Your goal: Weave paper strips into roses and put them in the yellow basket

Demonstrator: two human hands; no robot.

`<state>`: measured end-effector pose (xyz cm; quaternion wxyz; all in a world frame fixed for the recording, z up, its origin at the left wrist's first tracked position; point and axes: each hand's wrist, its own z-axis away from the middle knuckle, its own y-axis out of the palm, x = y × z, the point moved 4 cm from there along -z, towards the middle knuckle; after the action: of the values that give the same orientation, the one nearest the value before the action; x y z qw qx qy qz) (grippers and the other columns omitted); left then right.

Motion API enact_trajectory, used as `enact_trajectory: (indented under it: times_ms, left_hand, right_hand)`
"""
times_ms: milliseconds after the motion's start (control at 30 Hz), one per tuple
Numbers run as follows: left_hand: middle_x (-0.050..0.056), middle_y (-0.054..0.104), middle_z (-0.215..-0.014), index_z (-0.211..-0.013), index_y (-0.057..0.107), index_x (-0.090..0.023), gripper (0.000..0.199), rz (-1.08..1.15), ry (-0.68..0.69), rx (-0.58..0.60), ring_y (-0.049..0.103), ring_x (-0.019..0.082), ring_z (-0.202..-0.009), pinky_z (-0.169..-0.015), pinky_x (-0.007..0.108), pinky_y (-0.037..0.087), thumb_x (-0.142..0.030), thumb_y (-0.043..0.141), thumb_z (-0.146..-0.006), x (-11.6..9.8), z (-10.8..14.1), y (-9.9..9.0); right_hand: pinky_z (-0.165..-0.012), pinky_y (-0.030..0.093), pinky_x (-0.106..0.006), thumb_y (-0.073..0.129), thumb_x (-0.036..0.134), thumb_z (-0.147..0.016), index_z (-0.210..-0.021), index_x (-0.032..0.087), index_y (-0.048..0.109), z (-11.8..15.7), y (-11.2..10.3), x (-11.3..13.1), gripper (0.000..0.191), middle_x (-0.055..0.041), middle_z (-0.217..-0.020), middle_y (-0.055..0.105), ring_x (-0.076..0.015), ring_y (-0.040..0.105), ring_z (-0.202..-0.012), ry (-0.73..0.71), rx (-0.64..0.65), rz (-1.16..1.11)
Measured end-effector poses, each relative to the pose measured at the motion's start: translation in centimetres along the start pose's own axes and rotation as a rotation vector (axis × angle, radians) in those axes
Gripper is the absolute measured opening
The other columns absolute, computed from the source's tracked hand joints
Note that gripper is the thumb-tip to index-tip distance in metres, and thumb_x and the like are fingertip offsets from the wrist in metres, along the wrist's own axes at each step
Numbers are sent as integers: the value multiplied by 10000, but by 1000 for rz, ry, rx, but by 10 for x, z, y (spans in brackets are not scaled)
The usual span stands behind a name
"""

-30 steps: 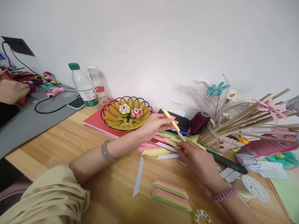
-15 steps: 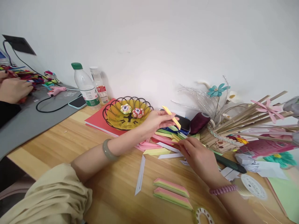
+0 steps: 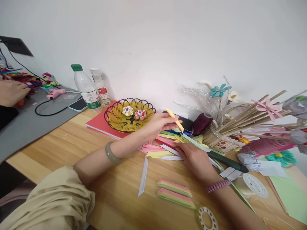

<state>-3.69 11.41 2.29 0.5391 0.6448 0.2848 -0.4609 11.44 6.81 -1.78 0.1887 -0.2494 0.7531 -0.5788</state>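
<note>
My left hand is raised over the pile, pinching a folded yellow paper strip between thumb and fingers. Under it lies a heap of folded paper strips in pink, yellow, white and green. My right hand reaches into this heap, its fingers bent together with the tips down among the strips; what they grip is hidden. Two pink-and-green folded strips lie side by side nearer me. A white folded strip points toward me on the left.
A yellow woven basket with two paper flowers stands on red paper. Two bottles are behind it. At right are a stick holder, a thread spool and a tape roll. Another person's hand is far left.
My right hand has shifted slightly left into the heap. Green and white strips near it have moved and now show beside and under my right arm. My left hand keeps the yellow strip.
</note>
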Motion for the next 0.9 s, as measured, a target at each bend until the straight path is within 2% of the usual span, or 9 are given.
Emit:
enact_trajectory:
  times_ms: [200,300,433,700,900]
  left_hand:
    - [107,685,-889,-889,647,-85,193,1,7,9,654,131,-767,-851,260,484,-175,634,-719,-1,-1,0]
    - [101,688,-879,-887,647,-89,188,5,10,3,654,124,-757,-845,256,485,-171,633,-719,-1,-2,-1]
    - [107,687,-892,-890,644,-87,200,6,13,4,652,139,-797,-839,254,486,-177,643,-711,-1,-2,-2]
    - [112,684,-896,-877,643,-78,187,10,7,6,652,129,-765,-808,239,496,-164,641,-711,0,-2,-2]
    - [112,679,-928,-875,655,-92,196,6,20,-6,645,137,-804,-814,240,487,-183,651,-701,0,-3,-3]
  right_hand:
    - [-594,448,-274,395,285,-890,-1016,200,553,0,-5,-3,220,-65,-966,634,-201,602,-856,94,-48,22]
    - [-571,437,-263,400,281,-888,-990,218,570,0,-7,-1,208,-52,-934,624,-201,590,-869,86,-43,24]
    - [-621,449,-262,388,273,-894,-968,202,578,0,-8,2,216,-55,-949,615,-179,587,-858,65,-42,1]
    - [-640,466,-278,383,231,-891,-953,189,630,-2,3,7,257,-67,-898,650,-185,614,-810,13,-13,-30]
    - [-602,443,-250,397,249,-877,-897,194,628,2,-8,4,238,-55,-883,649,-170,612,-774,57,-99,-84]
